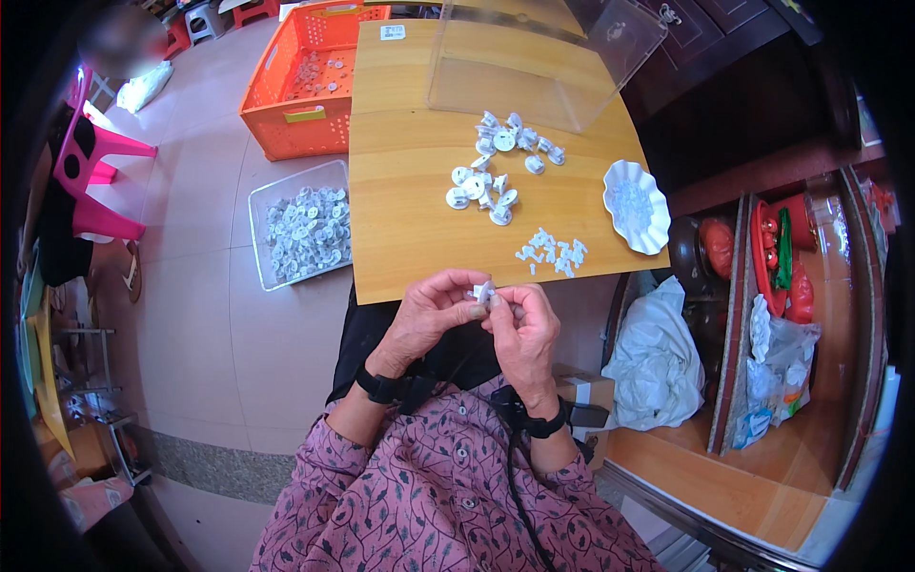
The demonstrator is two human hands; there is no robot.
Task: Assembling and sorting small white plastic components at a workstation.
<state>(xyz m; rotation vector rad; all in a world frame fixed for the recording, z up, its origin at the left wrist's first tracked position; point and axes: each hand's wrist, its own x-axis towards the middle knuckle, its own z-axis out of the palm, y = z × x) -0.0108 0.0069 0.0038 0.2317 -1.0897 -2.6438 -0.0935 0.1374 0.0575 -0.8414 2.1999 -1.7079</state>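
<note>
My left hand (441,306) pinches a small white plastic part (483,292) at the near edge of the wooden table (410,219). Close against it, my right hand (520,329) has its thumb and fingers pressed together at the part's right side; whatever lies between those fingertips is too small to make out. Just beyond my hands is a loose group of tiny white plastic pieces (553,252). Farther back stand two clusters of white round-based plastic parts, one nearer (483,189) and one farther (515,139). A white scalloped dish (655,235) holds small clear pieces.
A clear plastic box (500,93) sits at the table's far side. Left of the table are a clear tub (255,229) full of white parts and an orange crate (300,145). Shelves (734,315) and a white bag (658,357) flank the right. A person sits at far left.
</note>
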